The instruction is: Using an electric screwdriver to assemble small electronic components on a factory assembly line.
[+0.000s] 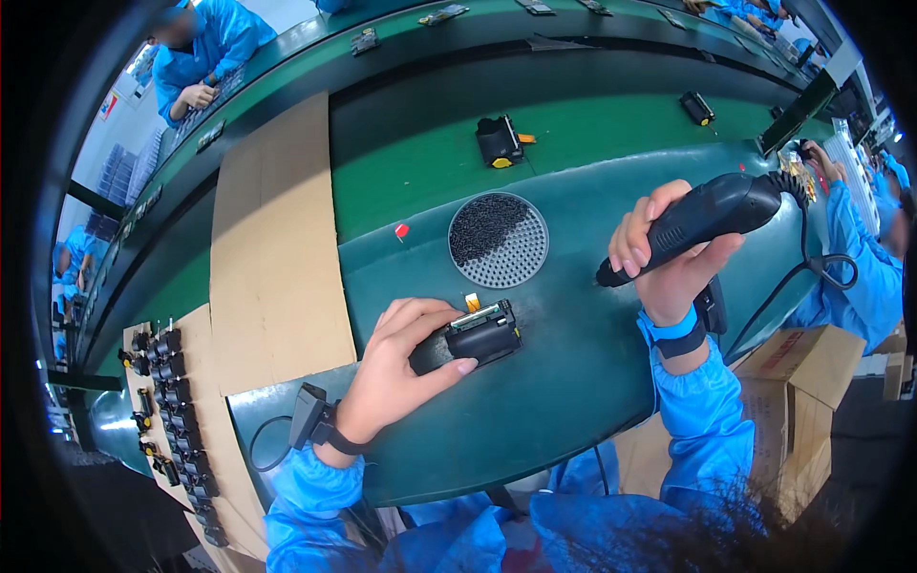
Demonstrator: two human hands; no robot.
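Observation:
My left hand (396,368) grips a small black device housing (484,334) from its left side, thumb in front and fingers behind. A green circuit edge and a short orange flex tab (472,302) show along the top of the housing. My right hand (673,253) is wrapped round a black corded electric screwdriver (712,220), whose tip points left and down, apart from the housing. Between the hands and farther back lies a round grey perforated tray (506,274), its holes partly filled with small black screws.
Another black housing (499,141) with an orange tab lies on the green belt (592,134), and one more unit (697,109) sits farther right. Cardboard (277,239) covers the left side. Several black units (177,392) stand in rows there. A cardboard box (798,382) is at the right. Co-workers sit nearby.

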